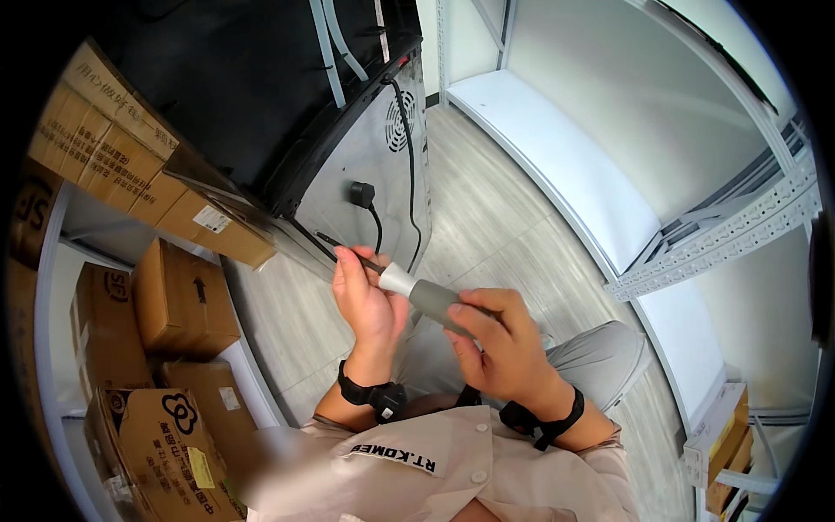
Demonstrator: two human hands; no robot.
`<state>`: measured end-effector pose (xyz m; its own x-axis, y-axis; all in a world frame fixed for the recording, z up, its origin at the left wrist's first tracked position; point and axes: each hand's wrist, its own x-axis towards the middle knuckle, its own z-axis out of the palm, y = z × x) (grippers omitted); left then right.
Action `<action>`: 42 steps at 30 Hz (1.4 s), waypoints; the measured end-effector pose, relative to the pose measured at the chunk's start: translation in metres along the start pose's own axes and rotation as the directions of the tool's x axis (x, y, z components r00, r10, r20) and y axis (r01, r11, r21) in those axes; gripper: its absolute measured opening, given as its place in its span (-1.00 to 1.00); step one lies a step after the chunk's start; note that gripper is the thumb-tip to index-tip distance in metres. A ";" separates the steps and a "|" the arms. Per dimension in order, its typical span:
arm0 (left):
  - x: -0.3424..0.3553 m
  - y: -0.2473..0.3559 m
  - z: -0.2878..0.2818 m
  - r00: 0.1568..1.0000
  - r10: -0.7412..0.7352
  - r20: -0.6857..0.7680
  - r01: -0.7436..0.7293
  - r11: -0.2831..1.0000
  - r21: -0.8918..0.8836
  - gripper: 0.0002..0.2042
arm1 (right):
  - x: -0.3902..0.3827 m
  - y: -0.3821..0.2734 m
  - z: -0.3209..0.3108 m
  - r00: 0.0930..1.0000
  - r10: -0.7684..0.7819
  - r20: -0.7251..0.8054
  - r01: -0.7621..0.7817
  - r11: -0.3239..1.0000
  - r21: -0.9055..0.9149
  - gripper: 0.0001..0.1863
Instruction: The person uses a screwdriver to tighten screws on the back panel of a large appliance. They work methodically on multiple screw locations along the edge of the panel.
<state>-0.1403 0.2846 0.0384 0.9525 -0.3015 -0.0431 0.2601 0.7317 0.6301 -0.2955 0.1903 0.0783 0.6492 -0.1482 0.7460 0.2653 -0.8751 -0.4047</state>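
A grey-and-white screwdriver (439, 300) is sitting at the centre of the frame, its long axis slanting from the right hand (509, 348) up and leftward, so its dark shaft (372, 264) is pointing toward the lower part of the machine's grey panel (335, 191). The left hand (370, 304) is lying nearer that panel, its thumb and fingertips pinching the shaft; the right hand is curling its fingers and thumb around the handle end. Whether the tip is touching anything, I cannot tell

Just above the left fingers, a black plug (361, 193) is resting against the panel, its short cord (377, 228) dropping behind that hand, and a longer black cable (412, 174) is running down past a round vent (400, 122): both are crowding the space beyond the shaft. Cardboard boxes (184, 300) are filling the lower left, while a white shelf (557, 165) is curving through the upper right
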 end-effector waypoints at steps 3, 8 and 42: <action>-0.012 0.002 -0.004 0.984 -0.070 0.162 0.075 0.997 -0.023 -0.61 | 0.008 -0.003 -0.004 0.986 0.152 0.068 -0.156 0.987 0.046 -0.53; -0.012 0.000 -0.013 0.947 -0.053 0.317 0.081 0.994 -0.075 -0.70 | 0.016 -0.010 -0.010 0.892 0.384 0.240 -0.419 0.901 0.116 -0.52; -0.011 0.000 -0.002 0.983 -0.059 0.172 0.057 0.998 0.014 -0.70 | 0.050 -0.008 -0.029 0.652 0.594 0.471 -0.758 0.502 0.417 -0.57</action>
<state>-0.1505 0.2892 0.0376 0.8940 -0.4448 0.0542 0.3118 0.7043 0.6378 -0.2860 0.1767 0.1337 0.9169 -0.3991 -0.0027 -0.0616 -0.1349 -0.9889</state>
